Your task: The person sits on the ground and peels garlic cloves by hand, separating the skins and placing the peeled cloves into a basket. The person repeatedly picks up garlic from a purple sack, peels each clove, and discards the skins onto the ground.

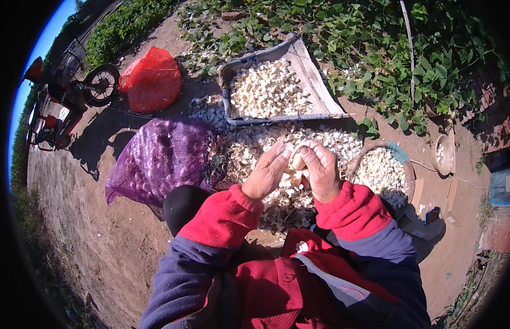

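Note:
Above a heap of papery garlic skins (255, 148), my two hands meet in front of me. Between thumb and bent fingers, my right hand (324, 172) grips a pale garlic clove (298, 161). My left hand (268, 170) pinches the garlic from the other side, where thin whitish skin shows at the fingertips. The fingers partly hide how much each hand holds. Close to my left knee sits a purple mesh sack (164, 158) full of garlic bulbs. A round basket (382, 174) of small whitish garlic pieces stands to the right of my right hand.
Beyond the skins lies a framed woven sheet (308, 78) bearing many cloves (267, 90). A red sack (152, 80) and a parked scooter (59, 109) are at the far left. Leafy vines (361, 53) border the back. A bowl (444, 154) and a phone (432, 216) are at right.

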`<state>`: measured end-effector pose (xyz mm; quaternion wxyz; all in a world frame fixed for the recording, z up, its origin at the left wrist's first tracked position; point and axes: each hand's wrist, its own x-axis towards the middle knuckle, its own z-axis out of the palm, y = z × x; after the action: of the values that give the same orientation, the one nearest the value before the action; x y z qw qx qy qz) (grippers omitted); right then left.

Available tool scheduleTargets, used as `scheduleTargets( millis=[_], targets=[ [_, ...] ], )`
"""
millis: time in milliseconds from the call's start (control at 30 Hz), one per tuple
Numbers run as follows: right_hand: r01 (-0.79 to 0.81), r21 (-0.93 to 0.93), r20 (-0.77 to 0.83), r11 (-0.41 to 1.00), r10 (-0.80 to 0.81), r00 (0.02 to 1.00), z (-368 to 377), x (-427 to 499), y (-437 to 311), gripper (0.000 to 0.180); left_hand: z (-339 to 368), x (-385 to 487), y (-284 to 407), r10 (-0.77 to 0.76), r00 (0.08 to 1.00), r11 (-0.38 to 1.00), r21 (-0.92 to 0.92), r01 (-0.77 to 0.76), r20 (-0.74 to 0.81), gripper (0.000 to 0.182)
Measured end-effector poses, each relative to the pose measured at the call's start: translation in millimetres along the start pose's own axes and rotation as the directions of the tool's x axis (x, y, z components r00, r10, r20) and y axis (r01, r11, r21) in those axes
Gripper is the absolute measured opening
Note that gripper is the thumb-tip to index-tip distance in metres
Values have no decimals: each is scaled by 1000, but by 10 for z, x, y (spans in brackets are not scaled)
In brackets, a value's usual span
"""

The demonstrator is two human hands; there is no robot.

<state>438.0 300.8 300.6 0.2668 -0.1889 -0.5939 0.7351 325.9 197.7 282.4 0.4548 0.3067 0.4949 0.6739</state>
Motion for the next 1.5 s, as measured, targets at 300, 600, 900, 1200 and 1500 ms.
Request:
scheduleTargets(
  millis=[300, 600, 900, 1200, 1500],
  targets=[
    [-78, -262, -112, 962, 50, 992, -69, -5, -22, 16, -85, 55, -17, -135, 963, 960, -208, 185, 232, 31],
    [-105, 13, -124, 994, 105, 987, 0, -22, 23, 18, -15, 27, 46, -231, 966, 925, -283, 254, 114, 13],
    [-414, 310, 93, 856, 406, 909, -442, 91, 323, 11, -171, 24, 91, -142, 989, 971, -191, 146, 32, 15],
    [-16, -5, -4, 1000, 16, 1000, -315, 787, 172, 36, -220, 5, 94, -253, 964, 903, -337, 267, 86, 20],
    [-131, -219, 213, 967, 178, 961, -135, 151, -227, 8, -158, 18, 93, -186, 976, 970, -136, 200, 111, 15]
  ],
)
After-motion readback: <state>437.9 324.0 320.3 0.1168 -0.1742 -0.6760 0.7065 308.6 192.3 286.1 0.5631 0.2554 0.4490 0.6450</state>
